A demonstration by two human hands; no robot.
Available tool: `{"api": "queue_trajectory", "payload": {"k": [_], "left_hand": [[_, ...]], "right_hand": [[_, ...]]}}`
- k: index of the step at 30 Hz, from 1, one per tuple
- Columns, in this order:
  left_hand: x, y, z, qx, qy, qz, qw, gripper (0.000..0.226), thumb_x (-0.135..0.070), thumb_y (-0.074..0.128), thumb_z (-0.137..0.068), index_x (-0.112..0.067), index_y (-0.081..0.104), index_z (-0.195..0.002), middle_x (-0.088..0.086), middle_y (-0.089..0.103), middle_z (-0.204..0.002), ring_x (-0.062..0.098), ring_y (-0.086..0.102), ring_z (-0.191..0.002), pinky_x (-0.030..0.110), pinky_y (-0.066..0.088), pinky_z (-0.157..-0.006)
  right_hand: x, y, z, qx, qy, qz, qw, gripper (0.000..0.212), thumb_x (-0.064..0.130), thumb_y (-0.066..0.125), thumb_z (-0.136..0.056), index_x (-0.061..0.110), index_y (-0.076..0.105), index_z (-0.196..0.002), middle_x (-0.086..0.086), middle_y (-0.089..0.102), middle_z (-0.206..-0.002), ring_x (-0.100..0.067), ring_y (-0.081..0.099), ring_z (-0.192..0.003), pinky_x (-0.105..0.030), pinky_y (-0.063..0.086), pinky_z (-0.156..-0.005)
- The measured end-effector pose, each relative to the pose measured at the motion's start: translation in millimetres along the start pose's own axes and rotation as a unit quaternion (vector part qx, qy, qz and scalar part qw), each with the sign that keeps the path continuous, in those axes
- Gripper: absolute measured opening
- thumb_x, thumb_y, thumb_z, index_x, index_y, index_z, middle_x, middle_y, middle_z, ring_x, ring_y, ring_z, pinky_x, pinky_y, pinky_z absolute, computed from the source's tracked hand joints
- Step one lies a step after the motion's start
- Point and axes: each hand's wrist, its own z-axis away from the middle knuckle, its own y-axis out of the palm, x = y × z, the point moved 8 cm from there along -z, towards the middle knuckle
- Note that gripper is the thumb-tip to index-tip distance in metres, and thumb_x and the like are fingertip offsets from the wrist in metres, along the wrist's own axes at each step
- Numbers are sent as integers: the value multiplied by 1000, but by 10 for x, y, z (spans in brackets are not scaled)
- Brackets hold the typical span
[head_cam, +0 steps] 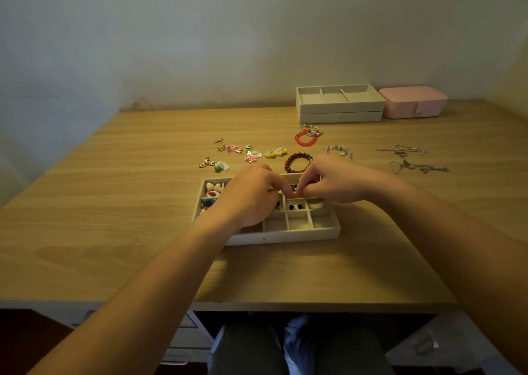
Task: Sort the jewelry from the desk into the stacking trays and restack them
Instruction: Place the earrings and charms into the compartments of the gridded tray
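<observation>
Centrally over tray, left hand meets right hand.

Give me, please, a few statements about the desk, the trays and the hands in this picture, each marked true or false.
1. The left hand and right hand are both over the near tray. True.
2. The pink box sits left of the stacked trays. False: it sits to their right, at the back of the desk.
3. The dark red bead bracelet lies on the desk just beyond the near tray. True.
4. The silver chains lie inside the top stacked tray. False: they lie on the desk at the right, and the top tray's compartments look empty.
5. Every compartment of the near tray is filled. False: the front right ones are empty.
</observation>
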Motion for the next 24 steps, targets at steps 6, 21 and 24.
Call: {"api": "queue_trajectory", "payload": {"k": [6, 21, 24], "left_hand": [[-4, 32, -7, -2, 9, -15, 1000, 35, -13, 55, -96, -42, 75, -96, -7, 56, -111, 15, 46, -110, 37, 44, -93], [34, 21, -26, 3, -14, 35, 999, 36, -8, 54, -93, -36, 77, -96, -6, 59, -109, 13, 52, -103, 29, 43, -85], [26, 3, -26, -1, -14, 45, 999, 37, -6, 54, -92, -35, 77, -96, -5, 60, -107, 13, 53, -99, 28, 41, -82]], "right_hand": [[8, 38, 3, 27, 7, 13, 1000, 20, 23, 63, -95, 24, 82, -103, 7, 74, -89, -9, 63, -80, -27, 53, -67], [-11, 57, 79, 62, -12, -25, 998, 25, 21, 59, -100, 27, 76, -118, 25, 63, -85, 9, 58, -78, -9, 40, -65], [-27, 15, 95, 46, -11, -36, 998, 25, 19, 58, -100, 29, 77, -113, 18, 69, -96, -3, 62, -92, -20, 49, -80]]}}
